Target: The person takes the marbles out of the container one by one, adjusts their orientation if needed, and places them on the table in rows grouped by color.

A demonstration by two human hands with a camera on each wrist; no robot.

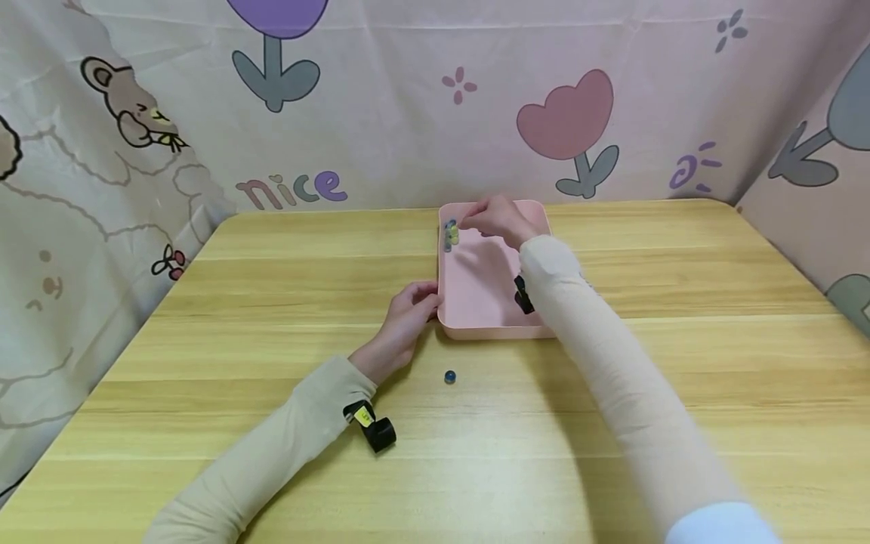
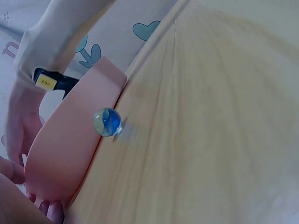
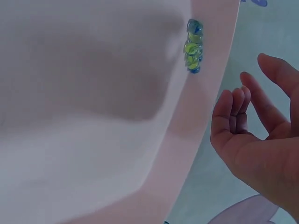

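A shallow pink tray (image 1: 485, 291) lies on the wooden table, and my left hand (image 1: 410, 311) holds its front left side, thumb by the rim and fingertips low on the outer wall. Glass marbles with blue and yellow-green swirls (image 3: 193, 46) are bunched along the tray's inner left wall near the back. Just beside them, above the tray, is my right hand (image 1: 499, 217); the right wrist view shows its fingers loosely bent, thumb and forefinger apart, nothing between them. One blue-swirled clear marble (image 2: 107, 122) lies on the table in front of the tray.
The wooden table (image 1: 306, 264) reaches back to a printed cloth (image 1: 401, 106) with tulips and the word "nice". More cloth hangs at both sides. Black camera mounts (image 1: 372, 428) are strapped to both wrists.
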